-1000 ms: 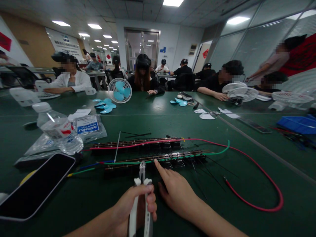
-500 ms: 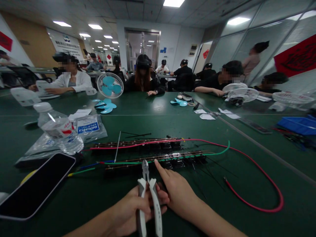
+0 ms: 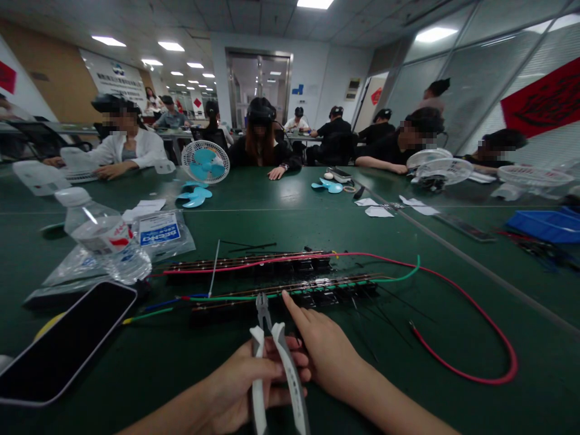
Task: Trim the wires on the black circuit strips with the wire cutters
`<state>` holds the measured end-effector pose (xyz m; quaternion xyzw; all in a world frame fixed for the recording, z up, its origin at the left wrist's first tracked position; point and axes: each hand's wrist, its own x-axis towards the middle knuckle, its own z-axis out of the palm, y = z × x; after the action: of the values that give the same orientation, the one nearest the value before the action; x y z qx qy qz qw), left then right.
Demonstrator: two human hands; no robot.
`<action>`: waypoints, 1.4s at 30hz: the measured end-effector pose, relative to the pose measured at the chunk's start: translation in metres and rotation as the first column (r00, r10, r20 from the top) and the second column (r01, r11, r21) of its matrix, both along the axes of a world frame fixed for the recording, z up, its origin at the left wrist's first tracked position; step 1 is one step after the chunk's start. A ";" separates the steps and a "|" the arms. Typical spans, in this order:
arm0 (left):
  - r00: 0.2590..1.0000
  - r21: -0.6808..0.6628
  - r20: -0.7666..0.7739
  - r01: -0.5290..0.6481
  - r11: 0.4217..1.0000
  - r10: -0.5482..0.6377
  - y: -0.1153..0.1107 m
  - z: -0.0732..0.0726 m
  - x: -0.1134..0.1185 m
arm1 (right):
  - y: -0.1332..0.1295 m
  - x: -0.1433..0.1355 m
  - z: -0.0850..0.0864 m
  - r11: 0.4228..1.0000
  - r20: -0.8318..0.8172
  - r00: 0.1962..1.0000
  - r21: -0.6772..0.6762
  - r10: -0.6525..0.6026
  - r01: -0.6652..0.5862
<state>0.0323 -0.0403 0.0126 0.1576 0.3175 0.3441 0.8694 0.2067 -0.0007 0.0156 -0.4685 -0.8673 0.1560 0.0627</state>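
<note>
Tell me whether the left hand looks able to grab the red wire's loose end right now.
Probably not: the left hand is holding the pliers, and the right hand lies between it and the red wire's loose end.

Your one camera looks forward and down from your head, with your left hand [image 3: 242,377] and right hand [image 3: 327,349] near, the table [image 3: 290,226] below, the door [image 3: 259,84] far ahead.

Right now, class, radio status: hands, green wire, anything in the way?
Left hand gripping pliers, handles spread. Right hand: forefinger at green wire, contact unclear. Plier tips beside that wire. Red wire lies behind, seemingly clear.
</note>
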 end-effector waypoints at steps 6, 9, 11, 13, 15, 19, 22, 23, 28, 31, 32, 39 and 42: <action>0.999 0.027 0.044 0.028 0.999 -0.029 0.000 -0.009 -0.002 | 0.000 0.000 0.001 1.000 0.006 1.000 -0.026 0.002 -0.002; 0.996 0.031 0.085 0.026 0.999 -0.029 0.001 -0.011 -0.003 | 0.000 0.001 0.000 1.000 -0.003 1.000 -0.019 0.004 -0.004; 0.994 0.027 0.101 0.033 0.999 -0.035 0.002 -0.010 -0.004 | 0.000 0.001 0.001 1.000 -0.002 1.000 -0.019 0.005 -0.005; 0.994 0.022 0.100 0.033 0.999 -0.035 0.003 -0.009 -0.004 | 0.000 0.001 0.001 1.000 0.004 1.000 -0.024 0.010 -0.010; 0.995 0.017 0.093 0.027 0.999 -0.029 0.003 -0.008 -0.004 | 0.000 0.001 0.001 1.000 0.007 1.000 -0.025 0.011 -0.011; 0.995 0.011 0.095 0.035 0.999 -0.036 0.003 -0.008 -0.005 | 0.000 0.000 0.000 1.000 0.003 1.000 -0.013 0.006 -0.006; 0.992 0.019 0.119 0.048 0.999 -0.050 0.004 -0.010 -0.007 | 0.000 0.000 0.000 1.000 0.010 1.000 -0.003 0.015 -0.015; 0.990 0.021 0.131 0.052 0.998 -0.054 0.004 -0.010 -0.007 | 0.000 0.000 0.000 1.000 0.013 1.000 -0.001 0.013 -0.013; 0.987 0.005 0.153 0.052 0.999 -0.052 0.004 -0.011 -0.007 | 0.000 -0.001 0.003 1.000 0.027 1.000 -0.010 0.000 0.001; 0.989 -0.005 0.142 0.033 0.999 -0.032 0.003 -0.011 -0.006 | 0.000 -0.001 0.003 1.000 0.020 1.000 -0.006 -0.001 0.001; 0.989 -0.007 0.141 0.032 0.999 -0.031 0.003 -0.011 -0.006 | 0.000 0.000 0.003 1.000 0.016 1.000 -0.004 -0.002 0.002; 0.978 0.030 0.196 0.069 0.997 -0.074 0.004 -0.016 -0.009 | 0.000 0.000 0.001 1.000 0.019 1.000 -0.012 -0.003 0.003; 0.973 0.032 0.217 0.073 0.997 -0.078 0.005 -0.019 -0.010 | 0.000 -0.001 0.001 1.000 0.020 1.000 -0.006 -0.001 0.001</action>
<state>0.0222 -0.0352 -0.0062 0.1412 0.2097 0.3300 0.9095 0.2060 -0.0006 0.0170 -0.4705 -0.8673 0.1541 0.0527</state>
